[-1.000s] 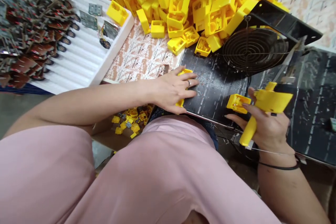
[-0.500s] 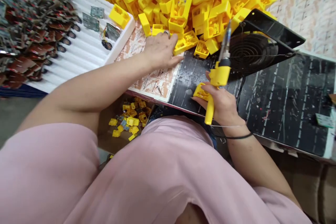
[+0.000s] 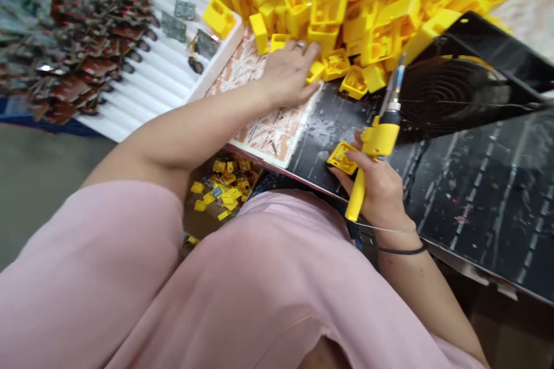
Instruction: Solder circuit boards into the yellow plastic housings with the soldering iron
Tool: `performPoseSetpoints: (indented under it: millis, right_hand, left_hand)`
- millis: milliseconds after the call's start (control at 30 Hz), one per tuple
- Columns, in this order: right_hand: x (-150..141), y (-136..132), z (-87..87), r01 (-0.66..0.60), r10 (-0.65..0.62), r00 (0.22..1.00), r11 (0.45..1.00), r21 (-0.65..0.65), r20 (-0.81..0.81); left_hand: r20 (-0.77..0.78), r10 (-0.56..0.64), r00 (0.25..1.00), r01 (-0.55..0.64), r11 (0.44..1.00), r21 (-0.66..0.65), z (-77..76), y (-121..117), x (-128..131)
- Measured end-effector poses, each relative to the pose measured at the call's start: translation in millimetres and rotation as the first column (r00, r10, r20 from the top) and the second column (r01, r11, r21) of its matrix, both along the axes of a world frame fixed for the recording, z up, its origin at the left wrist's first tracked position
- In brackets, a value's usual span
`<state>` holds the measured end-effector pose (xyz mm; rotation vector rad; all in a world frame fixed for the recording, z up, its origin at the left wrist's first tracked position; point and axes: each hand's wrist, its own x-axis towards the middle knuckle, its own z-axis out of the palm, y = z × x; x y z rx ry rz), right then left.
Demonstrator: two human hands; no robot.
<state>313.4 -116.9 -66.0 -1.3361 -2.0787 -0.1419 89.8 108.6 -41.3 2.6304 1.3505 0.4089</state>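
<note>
Nearest, below the bench edge, a box [image 3: 197, 225] holds small yellow parts [image 3: 229, 193], seemingly set low to be out of the way. Just above the mat's [image 3: 471, 190] near edge, the right hand [image 3: 383, 187] is closed around the yellow iron [image 3: 381, 137] and also pinches a yellow case [image 3: 343, 157] between thumb and fingers. The iron sits well back in that hand, which I judge leaves the fingertips free for the case. The iron's long axis slants across the mat: handle end toward the body, metal tip pointing away and slightly right, clear of both hands. The case shows its hollow side upward; fingers cover part of it, so its long axis is hard to tell. Farther out, well apart from the right, the left hand [image 3: 289, 75] lies palm down at the near edge of the pile [image 3: 329, 0], fingers spread over a small case [image 3: 315, 72]; whether they grip it I cannot tell. To the right, the fan [image 3: 441, 89] leans back beside the tip, perhaps placed there for fumes. At far left, a ridged white tray [image 3: 147, 83] carries crowded boards [image 3: 99, 63], its ridges probably keeping them in rows.
</note>
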Motion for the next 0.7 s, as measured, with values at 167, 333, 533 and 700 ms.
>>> performPoseSetpoints:
  millis: [167,333,533,700]
  right_hand:
    - [8.0,-1.3,-3.6,0.003,-0.010,0.998,0.995,-0.102,-0.061]
    - [10.7,-1.5,-4.6,-0.041,0.028,0.994,0.991,-0.124,-0.105]
    - [1.8,-1.8,-2.0,-0.025,0.019,0.997,0.996,-0.085,-0.072]
    - [-1.8,1.2,5.9,-0.070,0.070,0.998,0.997,-0.015,-0.006]
  left_hand:
    - [-0.189,-0.025,0.982,-0.025,0.966,-0.257,54.6,-35.5,14.7]
    - [-0.013,-0.099,0.995,0.059,0.696,-0.716,63.8,-75.4,9.0]
    - [-0.164,-0.284,0.945,0.213,0.911,-0.354,39.8,-85.3,-20.8]
    - [-0.105,-0.297,0.949,0.274,0.943,-0.189,40.5,-90.1,-46.6]
